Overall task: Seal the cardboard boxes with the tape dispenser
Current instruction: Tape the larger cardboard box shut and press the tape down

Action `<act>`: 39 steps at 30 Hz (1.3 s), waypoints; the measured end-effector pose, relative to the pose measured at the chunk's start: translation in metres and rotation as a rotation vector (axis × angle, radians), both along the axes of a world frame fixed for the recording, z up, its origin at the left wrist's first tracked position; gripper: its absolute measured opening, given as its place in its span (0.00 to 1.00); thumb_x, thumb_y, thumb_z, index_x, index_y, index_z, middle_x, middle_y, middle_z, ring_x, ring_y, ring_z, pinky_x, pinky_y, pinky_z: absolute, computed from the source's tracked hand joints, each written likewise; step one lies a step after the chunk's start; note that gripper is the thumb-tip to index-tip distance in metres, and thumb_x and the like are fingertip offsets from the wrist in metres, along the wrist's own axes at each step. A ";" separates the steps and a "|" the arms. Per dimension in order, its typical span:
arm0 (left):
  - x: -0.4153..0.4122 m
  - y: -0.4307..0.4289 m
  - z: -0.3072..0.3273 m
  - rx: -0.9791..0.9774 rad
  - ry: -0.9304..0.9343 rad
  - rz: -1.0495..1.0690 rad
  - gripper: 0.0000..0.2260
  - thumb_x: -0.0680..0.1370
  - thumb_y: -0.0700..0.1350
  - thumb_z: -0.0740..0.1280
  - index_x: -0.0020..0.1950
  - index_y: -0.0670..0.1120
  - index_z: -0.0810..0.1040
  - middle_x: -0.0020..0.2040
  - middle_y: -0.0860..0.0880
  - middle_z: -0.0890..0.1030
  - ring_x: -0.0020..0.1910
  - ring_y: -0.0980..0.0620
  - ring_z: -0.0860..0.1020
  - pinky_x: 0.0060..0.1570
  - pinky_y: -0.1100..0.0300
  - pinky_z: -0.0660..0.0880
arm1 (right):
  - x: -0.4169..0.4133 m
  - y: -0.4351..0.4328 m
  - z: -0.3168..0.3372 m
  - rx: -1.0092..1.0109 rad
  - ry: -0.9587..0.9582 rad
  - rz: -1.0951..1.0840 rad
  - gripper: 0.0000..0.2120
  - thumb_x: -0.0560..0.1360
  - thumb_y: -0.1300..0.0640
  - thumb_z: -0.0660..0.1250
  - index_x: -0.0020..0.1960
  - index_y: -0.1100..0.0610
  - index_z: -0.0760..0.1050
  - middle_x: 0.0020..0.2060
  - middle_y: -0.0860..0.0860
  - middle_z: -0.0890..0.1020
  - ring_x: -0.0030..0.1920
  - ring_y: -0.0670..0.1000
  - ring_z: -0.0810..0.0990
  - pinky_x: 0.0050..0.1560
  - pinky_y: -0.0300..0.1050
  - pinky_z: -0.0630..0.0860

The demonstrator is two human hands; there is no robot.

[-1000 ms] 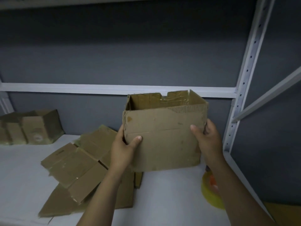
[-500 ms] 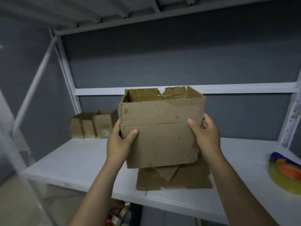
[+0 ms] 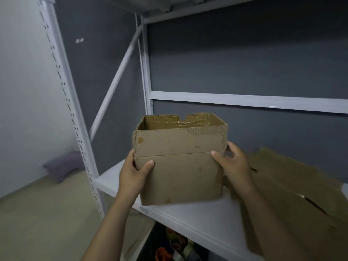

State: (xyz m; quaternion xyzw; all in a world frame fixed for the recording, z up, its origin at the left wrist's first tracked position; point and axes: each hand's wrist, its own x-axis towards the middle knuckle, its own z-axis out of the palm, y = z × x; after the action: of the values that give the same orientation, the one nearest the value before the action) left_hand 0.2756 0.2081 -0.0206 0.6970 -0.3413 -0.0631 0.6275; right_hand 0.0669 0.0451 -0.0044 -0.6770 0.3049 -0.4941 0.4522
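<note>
Holds an open-topped cardboard box point(image 3: 178, 166) upright between left hand point(image 3: 132, 175) and right hand point(image 3: 233, 165), by the left front corner of the shelf point(image 3: 188, 218); cannot tell whether touching it. Presses both thumbs on the near face, other fingers curled round the side walls. Shows flattened cardboard point(image 3: 293, 187) lying just right of the box.
</note>
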 end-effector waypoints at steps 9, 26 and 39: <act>0.155 -0.022 -0.035 0.117 0.010 0.032 0.24 0.75 0.44 0.71 0.70 0.52 0.69 0.58 0.55 0.79 0.54 0.57 0.78 0.46 0.63 0.75 | 0.160 -0.045 -0.036 0.058 0.184 0.070 0.14 0.72 0.51 0.72 0.56 0.46 0.74 0.47 0.39 0.78 0.52 0.47 0.78 0.45 0.42 0.74; 0.339 -0.061 -0.060 0.244 0.071 -0.298 0.44 0.76 0.52 0.69 0.80 0.48 0.41 0.72 0.49 0.68 0.55 0.52 0.78 0.41 0.66 0.76 | 0.309 -0.061 -0.071 0.100 0.205 -0.268 0.37 0.67 0.42 0.74 0.71 0.49 0.65 0.63 0.48 0.74 0.60 0.51 0.75 0.58 0.56 0.76; 0.349 -0.065 -0.067 0.165 0.058 -0.364 0.36 0.68 0.42 0.77 0.71 0.50 0.63 0.58 0.54 0.72 0.54 0.54 0.73 0.44 0.65 0.71 | 0.362 0.017 -0.067 0.185 0.454 0.253 0.53 0.65 0.45 0.77 0.76 0.39 0.43 0.62 0.25 0.61 0.65 0.37 0.65 0.57 0.28 0.69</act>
State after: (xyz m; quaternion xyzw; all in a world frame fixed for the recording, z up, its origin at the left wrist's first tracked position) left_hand 0.6248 0.1432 -0.0879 0.6708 -0.4372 -0.2233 0.5559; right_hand 0.4291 0.0622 -0.0718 -0.7591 0.3552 -0.2393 0.4903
